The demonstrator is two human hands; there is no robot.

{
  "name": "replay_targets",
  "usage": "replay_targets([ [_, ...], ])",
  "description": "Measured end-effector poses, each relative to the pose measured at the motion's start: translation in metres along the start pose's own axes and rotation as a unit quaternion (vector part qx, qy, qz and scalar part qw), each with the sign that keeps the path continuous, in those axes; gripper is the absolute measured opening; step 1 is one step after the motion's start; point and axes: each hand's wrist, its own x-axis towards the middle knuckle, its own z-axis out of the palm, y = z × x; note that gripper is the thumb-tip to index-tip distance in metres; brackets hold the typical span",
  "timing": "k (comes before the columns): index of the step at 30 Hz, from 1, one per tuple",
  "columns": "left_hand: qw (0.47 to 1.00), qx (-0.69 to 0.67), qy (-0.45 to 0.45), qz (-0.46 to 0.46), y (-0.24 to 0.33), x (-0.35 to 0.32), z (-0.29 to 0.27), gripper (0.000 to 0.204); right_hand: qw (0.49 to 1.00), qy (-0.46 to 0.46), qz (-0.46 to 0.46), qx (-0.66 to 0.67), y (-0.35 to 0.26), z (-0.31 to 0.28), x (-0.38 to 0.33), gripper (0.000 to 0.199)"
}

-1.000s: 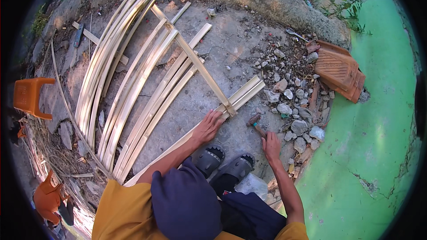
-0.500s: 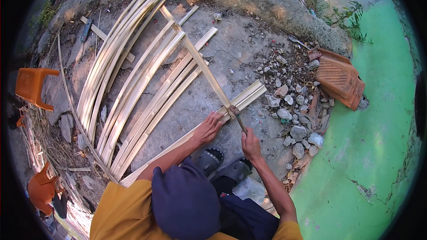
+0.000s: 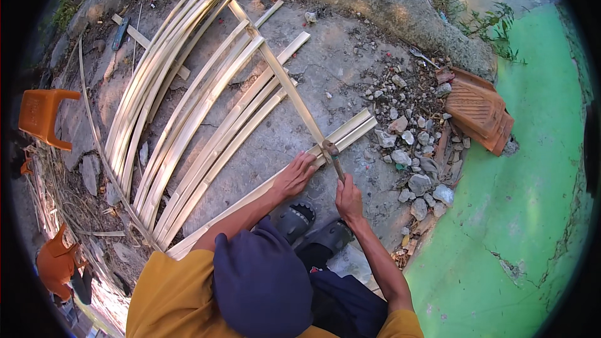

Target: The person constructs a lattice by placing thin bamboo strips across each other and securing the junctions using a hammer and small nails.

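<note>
Blade (image 3: 333, 158) now brought onto bamboo strip (image 3: 285, 84), gripped by right hand (image 3: 349, 199); left hand (image 3: 295, 174) fingers pressed flat, steadying strips for cutting.

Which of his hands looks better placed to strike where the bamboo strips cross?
Probably the right hand: it grips the hammer, whose head sits at the crossing. The left hand presses flat on the long bamboo strip beside it.

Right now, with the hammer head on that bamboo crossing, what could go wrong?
The left hand presses the bamboo strips right beside the hammer in the right hand, so a missed blow could hit the fingers. The thin crossing strip might split. Loose stones lie close to the sandalled feet.
</note>
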Motion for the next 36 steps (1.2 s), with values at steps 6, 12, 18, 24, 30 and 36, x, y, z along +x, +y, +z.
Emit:
replay_targets([
  [6, 1.0, -0.02, 0.013, 0.002, -0.001, 0.002, -0.002, 0.024, 0.997, 0.057, -0.033, 0.044, -0.008, -0.012, -0.007, 0.022],
  [12, 1.0, -0.008, 0.012, -0.002, 0.0, 0.001, 0.003, 0.023, 0.997, -0.029, -0.004, -0.067, 0.009, 0.013, 0.002, 0.022],
  [18, 1.0, -0.027, 0.007, -0.013, -0.002, 0.001, 0.0, 0.025, 0.997, 0.038, -0.014, 0.067, -0.008, -0.006, -0.002, 0.021],
  [24, 0.999, -0.029, 0.017, -0.013, 0.0, 0.001, 0.007, 0.024, 0.999, -0.011, -0.004, -0.04, 0.017, 0.005, 0.002, 0.018],
  [30, 0.999, -0.041, 0.016, -0.016, 0.0, 0.003, -0.001, 0.022, 0.995, 0.065, -0.017, 0.078, -0.013, -0.012, 0.001, 0.016],
  [36, 0.999, -0.033, 0.031, -0.001, 0.002, 0.003, -0.001, 0.021, 0.999, -0.003, -0.015, -0.029, 0.012, 0.01, 0.002, 0.015],
])
